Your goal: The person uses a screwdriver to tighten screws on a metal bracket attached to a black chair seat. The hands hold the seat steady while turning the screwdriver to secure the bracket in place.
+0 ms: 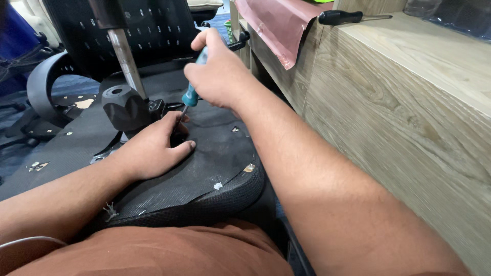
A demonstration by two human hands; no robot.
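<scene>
Beside the wooden desk (409, 102), your right hand (217, 74) has its fingers clamped on the teal screwdriver (192, 94), tip down on the upturned chair seat (215, 163); your left hand (153, 148) lies just beside the tip, fingers together.

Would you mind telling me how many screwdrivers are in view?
2: a teal-handled screwdriver in the right hand over the chair seat underside; a black-handled screwdriver on the wooden desk. Others may be hidden.
</scene>
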